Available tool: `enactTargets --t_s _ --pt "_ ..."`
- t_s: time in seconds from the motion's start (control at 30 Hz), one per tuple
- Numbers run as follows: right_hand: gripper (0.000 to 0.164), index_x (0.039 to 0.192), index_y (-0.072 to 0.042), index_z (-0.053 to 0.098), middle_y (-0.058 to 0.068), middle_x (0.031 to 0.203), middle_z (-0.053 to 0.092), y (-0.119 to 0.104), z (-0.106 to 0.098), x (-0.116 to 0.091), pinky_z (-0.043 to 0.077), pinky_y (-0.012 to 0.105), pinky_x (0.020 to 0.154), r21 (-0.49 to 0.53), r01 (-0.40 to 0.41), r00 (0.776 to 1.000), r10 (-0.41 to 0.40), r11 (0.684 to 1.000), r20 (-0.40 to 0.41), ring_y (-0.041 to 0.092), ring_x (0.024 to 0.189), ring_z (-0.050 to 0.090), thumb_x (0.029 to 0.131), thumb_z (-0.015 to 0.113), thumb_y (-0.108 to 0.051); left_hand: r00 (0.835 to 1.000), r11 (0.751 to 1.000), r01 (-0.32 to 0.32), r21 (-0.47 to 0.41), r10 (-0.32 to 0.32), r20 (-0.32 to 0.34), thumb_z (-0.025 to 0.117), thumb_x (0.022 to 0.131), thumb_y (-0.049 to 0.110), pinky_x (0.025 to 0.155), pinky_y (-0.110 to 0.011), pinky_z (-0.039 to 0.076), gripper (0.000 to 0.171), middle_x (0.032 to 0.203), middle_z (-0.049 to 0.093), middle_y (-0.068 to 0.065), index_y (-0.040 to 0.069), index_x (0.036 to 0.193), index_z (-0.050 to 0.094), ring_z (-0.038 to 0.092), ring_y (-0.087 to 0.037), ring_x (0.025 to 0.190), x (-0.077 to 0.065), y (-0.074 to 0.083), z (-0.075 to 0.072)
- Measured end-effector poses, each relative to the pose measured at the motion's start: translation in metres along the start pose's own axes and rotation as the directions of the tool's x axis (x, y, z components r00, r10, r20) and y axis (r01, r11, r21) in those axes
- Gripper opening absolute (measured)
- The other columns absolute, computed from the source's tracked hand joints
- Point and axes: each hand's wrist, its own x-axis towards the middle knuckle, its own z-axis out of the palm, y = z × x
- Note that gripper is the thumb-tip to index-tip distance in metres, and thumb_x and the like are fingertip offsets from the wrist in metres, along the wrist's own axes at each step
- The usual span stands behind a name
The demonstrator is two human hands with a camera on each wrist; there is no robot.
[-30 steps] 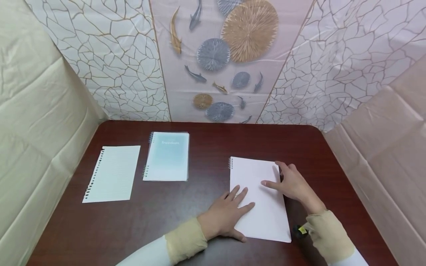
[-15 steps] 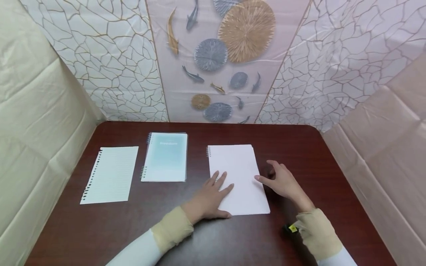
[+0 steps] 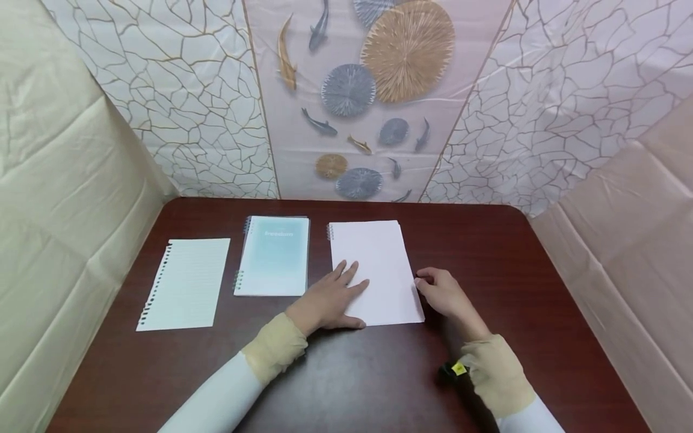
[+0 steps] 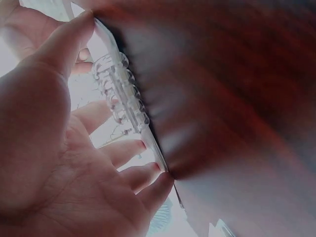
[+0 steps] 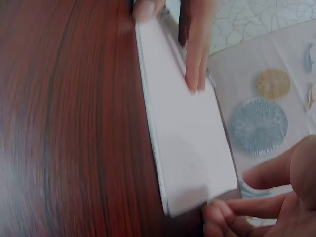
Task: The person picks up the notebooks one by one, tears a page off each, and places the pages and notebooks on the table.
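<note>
Dark reddish-brown wood tops the table, and on it, just right of the middle, I see a blank white spiral notebook lying flat. The person's left hand rests on its left side, fingers spread wide. The right hand is at its right edge, thumb and forefinger close together; whether they pinch it, I can't tell. To the left lie a teal "freedom" notebook and, farther over, a loose lined sheet with ragged holes.
</note>
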Motion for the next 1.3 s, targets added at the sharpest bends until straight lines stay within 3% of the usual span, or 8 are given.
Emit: enactTargets --t_s 0.23,0.5,0.63,0.8,0.93,1.0,1.1,1.3 --pt "0.037 0.129 0.011 0.062 0.031 0.130 0.062 -0.009 0.009 -0.008 0.045 0.053 0.103 0.167 -0.111 0.992 0.120 0.980 -0.045 0.037 0.120 0.055 0.104 0.047 -0.012 1.000 1.000 0.010 0.012 -0.010 -0.021 0.059 0.091 0.070 0.122 -0.046 0.029 0.089 0.168 0.018 -0.021 0.019 0.159 0.035 0.013 -0.042 0.152 0.002 0.002 0.004" --pt "0.041 0.136 0.012 0.056 0.031 0.142 0.054 -0.013 0.021 -0.012 0.039 0.053 0.111 0.333 -0.164 0.974 0.207 0.929 -0.096 0.036 0.133 0.045 0.105 0.045 -0.012 1.000 0.999 0.006 0.049 -0.005 -0.016 0.054 0.091 0.073 0.123 -0.045 0.027 0.090 0.168 0.016 -0.020 0.020 0.160 0.032 0.012 -0.041 0.152 0.004 0.003 0.008" --pt "0.042 0.138 0.011 0.054 0.029 0.144 0.051 -0.013 0.021 -0.010 0.036 0.051 0.113 0.465 -0.222 0.956 0.286 0.857 -0.070 0.037 0.133 0.044 0.105 0.044 -0.013 1.000 0.999 0.009 0.051 -0.008 -0.017 0.054 0.091 0.074 0.123 -0.045 0.027 0.091 0.168 0.016 -0.020 0.020 0.160 0.032 0.012 -0.041 0.152 0.004 0.003 0.007" --pt "0.044 0.138 0.009 0.054 0.026 0.137 0.053 -0.013 0.016 -0.006 0.039 0.042 0.097 0.599 -0.287 0.926 0.377 0.748 -0.027 0.034 0.118 0.049 0.104 0.048 -0.018 1.000 0.999 0.008 0.046 -0.007 -0.020 0.054 0.091 0.073 0.123 -0.045 0.027 0.091 0.168 0.015 -0.020 0.020 0.161 0.031 0.011 -0.040 0.153 0.003 0.003 0.008" --pt "0.043 0.137 0.008 0.055 0.022 0.130 0.059 -0.013 0.012 -0.001 0.040 0.035 0.085 0.632 -0.304 0.922 0.388 0.713 0.005 0.028 0.110 0.053 0.104 0.052 -0.020 1.000 1.000 0.004 0.031 -0.004 -0.019 0.054 0.092 0.073 0.123 -0.046 0.027 0.090 0.169 0.014 -0.020 0.020 0.161 0.030 0.010 -0.040 0.153 0.002 0.002 0.007" --pt "0.042 0.135 0.007 0.056 0.018 0.124 0.061 -0.012 0.010 0.001 0.041 0.033 0.082 0.611 -0.299 0.931 0.365 0.733 0.017 0.024 0.105 0.055 0.104 0.053 -0.020 1.000 1.000 0.002 0.024 -0.002 -0.027 0.055 0.091 0.072 0.123 -0.046 0.027 0.091 0.168 0.015 -0.020 0.020 0.161 0.031 0.011 -0.041 0.153 0.002 0.001 0.007" --pt "0.035 0.126 0.005 0.059 0.010 0.106 0.062 -0.008 0.010 0.004 0.044 0.031 0.075 0.535 -0.250 0.950 0.312 0.807 -0.026 0.019 0.092 0.056 0.101 0.059 -0.019 0.999 1.000 -0.001 0.011 0.001 -0.040 0.057 0.090 0.072 0.122 -0.047 0.028 0.092 0.168 0.016 -0.020 0.020 0.161 0.031 0.012 -0.040 0.152 0.002 0.000 0.008" --pt "0.023 0.107 0.000 0.065 0.008 0.089 0.062 -0.003 0.018 0.005 0.047 0.028 0.066 0.266 -0.118 0.954 0.184 0.957 -0.238 0.019 0.078 0.055 0.092 0.071 -0.016 0.998 1.000 -0.004 -0.011 0.003 -0.060 0.059 0.089 0.072 0.122 -0.047 0.030 0.092 0.168 0.016 -0.020 0.020 0.161 0.031 0.013 -0.041 0.152 0.000 -0.001 0.008"
